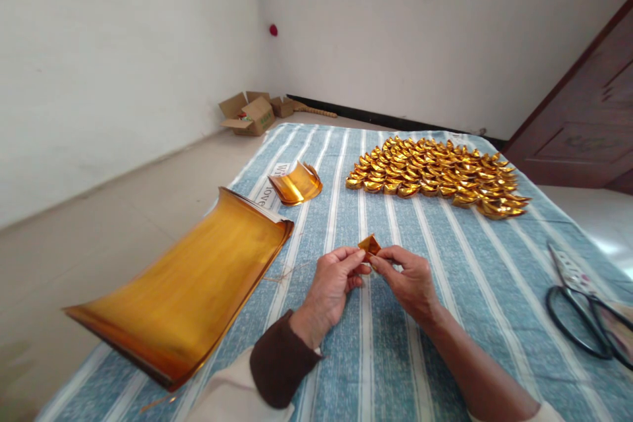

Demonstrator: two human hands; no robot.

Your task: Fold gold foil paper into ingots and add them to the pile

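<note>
Paper (370, 246) (gold, folded) | left hand (330, 282): pinching one side | right hand (409, 280): pinching the other

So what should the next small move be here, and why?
Probably the right hand should press or fold the small gold piece a little further while the left hand steadies it. Both hands' fingers are on it, and it looks angular, with a pointed top, unlike the boat-shaped gold pieces grouped on the striped cloth.

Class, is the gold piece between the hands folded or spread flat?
Folded: the gold piece shows creased, angled faces and a pointed upper corner.
</note>
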